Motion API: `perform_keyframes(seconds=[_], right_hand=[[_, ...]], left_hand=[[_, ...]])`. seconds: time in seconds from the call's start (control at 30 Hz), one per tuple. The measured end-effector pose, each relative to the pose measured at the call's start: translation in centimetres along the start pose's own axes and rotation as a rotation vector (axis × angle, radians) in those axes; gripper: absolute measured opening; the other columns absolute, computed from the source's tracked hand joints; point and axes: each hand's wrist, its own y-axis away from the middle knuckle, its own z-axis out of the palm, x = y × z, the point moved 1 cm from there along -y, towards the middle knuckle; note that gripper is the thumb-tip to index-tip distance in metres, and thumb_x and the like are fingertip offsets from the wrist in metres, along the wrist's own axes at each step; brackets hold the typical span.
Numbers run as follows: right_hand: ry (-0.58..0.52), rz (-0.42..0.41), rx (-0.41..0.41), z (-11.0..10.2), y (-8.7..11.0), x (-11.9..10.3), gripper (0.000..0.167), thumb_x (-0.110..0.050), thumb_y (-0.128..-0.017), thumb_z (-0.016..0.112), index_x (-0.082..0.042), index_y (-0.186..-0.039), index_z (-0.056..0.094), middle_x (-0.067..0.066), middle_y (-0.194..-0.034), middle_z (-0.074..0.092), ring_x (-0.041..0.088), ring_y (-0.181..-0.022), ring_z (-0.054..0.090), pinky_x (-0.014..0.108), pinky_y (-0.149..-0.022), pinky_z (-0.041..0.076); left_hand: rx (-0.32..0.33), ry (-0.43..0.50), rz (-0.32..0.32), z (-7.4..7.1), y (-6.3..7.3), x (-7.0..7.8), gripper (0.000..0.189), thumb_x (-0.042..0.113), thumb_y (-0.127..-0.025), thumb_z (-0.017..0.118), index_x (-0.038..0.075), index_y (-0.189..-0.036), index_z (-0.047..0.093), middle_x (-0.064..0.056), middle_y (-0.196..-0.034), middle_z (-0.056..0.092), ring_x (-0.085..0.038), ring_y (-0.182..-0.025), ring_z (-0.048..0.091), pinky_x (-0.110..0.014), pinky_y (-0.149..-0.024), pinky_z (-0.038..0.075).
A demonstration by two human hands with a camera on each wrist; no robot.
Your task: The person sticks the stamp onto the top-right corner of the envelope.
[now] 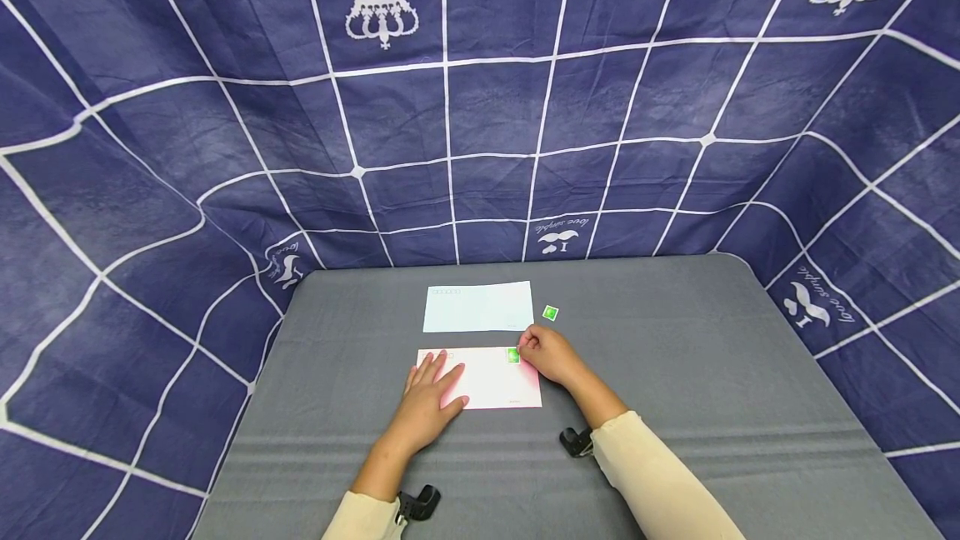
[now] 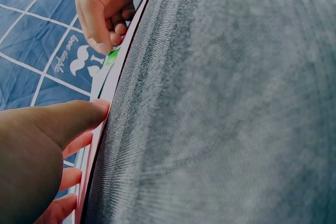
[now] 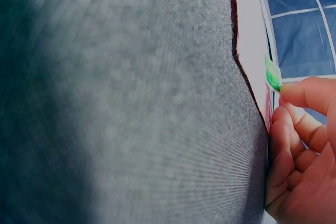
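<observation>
A pale pink envelope [image 1: 487,382] lies flat on the grey table. My left hand [image 1: 426,407] rests on its left part with the fingers spread. At the envelope's upper right corner, my right hand [image 1: 551,354] pinches the edge of a green stamp [image 1: 513,355] between thumb and forefinger. In the right wrist view the stamp [image 3: 272,74] stands tilted at the fingertips, its edge by the envelope's surface. The right hand's other fingers are curled. Whether the stamp's far edge touches the paper I cannot tell.
A pale blue envelope [image 1: 478,308] lies just beyond the pink one. To its right is a second green stamp [image 1: 551,313] on the grey table [image 1: 675,357]. Blue cloth [image 1: 495,107] with white lines hangs behind and at both sides.
</observation>
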Motion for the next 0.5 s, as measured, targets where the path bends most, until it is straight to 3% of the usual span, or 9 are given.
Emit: perform_keyframes(seconds=[0.5], right_hand=[[0.047, 0.002, 0.008, 0.25, -0.17, 0.07, 0.010, -0.015, -0.089, 0.069, -0.013, -0.081, 0.063, -0.005, -0.068, 0.056, 0.010, -0.060, 0.049, 0.024, -0.057, 0.038]], left_hand=[[-0.011, 0.002, -0.009, 0.09, -0.02, -0.11, 0.056, 0.036, -0.093, 0.070, 0.012, -0.142, 0.059, -0.021, -0.159, 0.041, -0.043, -0.153, 0.027, -0.067, -0.121, 0.018]])
